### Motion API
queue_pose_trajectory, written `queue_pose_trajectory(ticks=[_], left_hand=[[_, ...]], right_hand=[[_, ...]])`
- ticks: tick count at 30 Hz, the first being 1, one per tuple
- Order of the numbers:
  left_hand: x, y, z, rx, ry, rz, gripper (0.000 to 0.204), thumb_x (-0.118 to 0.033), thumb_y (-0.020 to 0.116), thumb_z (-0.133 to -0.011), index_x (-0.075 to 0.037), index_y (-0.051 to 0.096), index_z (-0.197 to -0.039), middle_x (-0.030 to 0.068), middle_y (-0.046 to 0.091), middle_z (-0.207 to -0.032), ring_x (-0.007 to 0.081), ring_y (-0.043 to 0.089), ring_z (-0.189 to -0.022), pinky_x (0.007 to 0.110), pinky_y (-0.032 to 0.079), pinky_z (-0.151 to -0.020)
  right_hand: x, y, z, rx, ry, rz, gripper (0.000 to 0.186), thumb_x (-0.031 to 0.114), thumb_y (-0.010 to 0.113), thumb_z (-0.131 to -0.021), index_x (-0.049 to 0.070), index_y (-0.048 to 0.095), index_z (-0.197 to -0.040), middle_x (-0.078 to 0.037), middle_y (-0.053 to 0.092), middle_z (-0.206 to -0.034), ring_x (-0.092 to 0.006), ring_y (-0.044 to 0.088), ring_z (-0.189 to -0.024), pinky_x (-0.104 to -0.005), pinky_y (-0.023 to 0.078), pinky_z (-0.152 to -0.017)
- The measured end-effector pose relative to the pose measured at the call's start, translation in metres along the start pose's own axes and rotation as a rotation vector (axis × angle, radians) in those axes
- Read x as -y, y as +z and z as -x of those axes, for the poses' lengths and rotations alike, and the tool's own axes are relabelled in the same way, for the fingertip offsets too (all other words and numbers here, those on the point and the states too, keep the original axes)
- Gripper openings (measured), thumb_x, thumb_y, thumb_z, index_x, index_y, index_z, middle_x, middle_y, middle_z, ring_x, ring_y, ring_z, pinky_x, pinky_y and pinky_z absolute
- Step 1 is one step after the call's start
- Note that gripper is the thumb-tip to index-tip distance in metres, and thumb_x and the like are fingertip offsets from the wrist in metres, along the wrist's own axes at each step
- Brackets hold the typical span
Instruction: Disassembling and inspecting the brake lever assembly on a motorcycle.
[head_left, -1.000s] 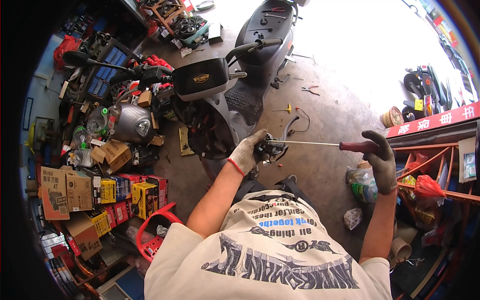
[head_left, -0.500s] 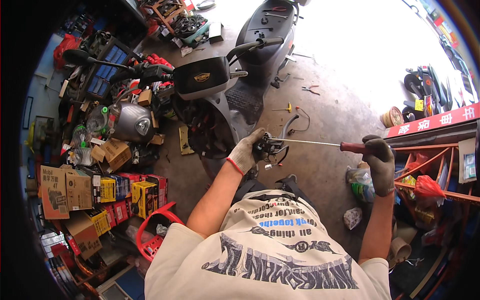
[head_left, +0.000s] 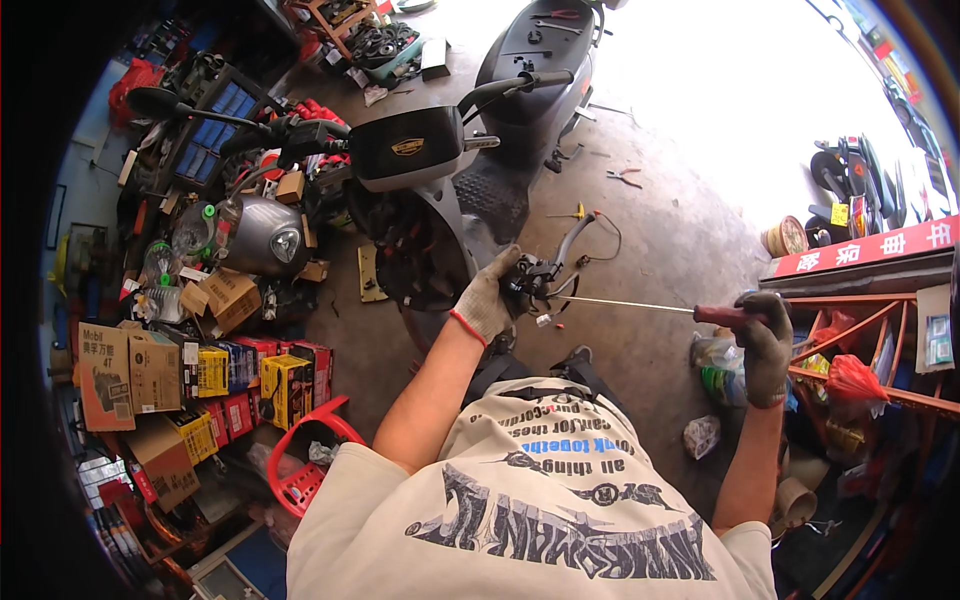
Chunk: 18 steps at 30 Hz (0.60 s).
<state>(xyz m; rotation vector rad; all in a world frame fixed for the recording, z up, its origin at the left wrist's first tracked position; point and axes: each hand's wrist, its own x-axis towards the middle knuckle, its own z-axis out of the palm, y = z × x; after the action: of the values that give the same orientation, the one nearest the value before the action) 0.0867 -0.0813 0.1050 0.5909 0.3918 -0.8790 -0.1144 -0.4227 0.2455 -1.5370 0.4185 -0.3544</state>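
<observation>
My left hand [head_left: 488,300], in a grey work glove with a red cuff edge, is closed round a brake lever assembly [head_left: 534,279]. This part is dark, with a curved grey lever and thin wires with small connectors hanging from it. In my gloved right hand [head_left: 765,340] is the dark red handle of a long screwdriver [head_left: 640,303]. Its thin shaft points left, and its tip meets the lower side of the assembly; the exact contact point is too small to tell. Both hands are in front of my body, above the concrete floor.
Ahead stands a partly stripped scooter [head_left: 440,190], tools on its seat. Pliers [head_left: 625,178] and a yellow-handled tool [head_left: 577,212] lie on the floor. Boxes [head_left: 130,375], a red plastic stool [head_left: 312,455] and a headlight housing [head_left: 268,238] crowd the left; an orange rack [head_left: 860,312] stands right.
The brake lever assembly has turned a little in my left hand, its lever now pointing more upward. My right hand and the screwdriver handle have shifted slightly right and down.
</observation>
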Motion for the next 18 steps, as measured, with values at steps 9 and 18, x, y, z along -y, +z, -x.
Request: queue_pose_trajectory(ticks=[9,18], left_hand=[[-0.003,0.005,0.001,0.028,-0.055,0.013,0.016,-0.026,0.062,-0.102,-0.010,0.061,-0.105,0.0067,0.071,-0.091,0.0244,0.074,-0.081,0.045,0.064,-0.070],[-0.001,0.014,0.003,0.062,-0.030,-0.031,0.030,-0.034,0.071,-0.094,-0.005,0.068,-0.100,0.0133,0.076,-0.095,0.0251,0.076,-0.077,0.026,0.061,-0.053]], right_hand=[[-0.001,0.015,-0.001,-0.024,0.012,0.039,0.027,0.006,0.059,-0.081,0.000,0.063,-0.107,-0.006,0.062,-0.102,-0.0109,0.054,-0.079,-0.0254,0.045,-0.070],[0.002,0.017,-0.005,-0.013,0.022,0.074,0.026,0.006,0.058,-0.082,0.000,0.064,-0.106,-0.006,0.061,-0.101,-0.0108,0.055,-0.080,-0.0250,0.045,-0.071]])
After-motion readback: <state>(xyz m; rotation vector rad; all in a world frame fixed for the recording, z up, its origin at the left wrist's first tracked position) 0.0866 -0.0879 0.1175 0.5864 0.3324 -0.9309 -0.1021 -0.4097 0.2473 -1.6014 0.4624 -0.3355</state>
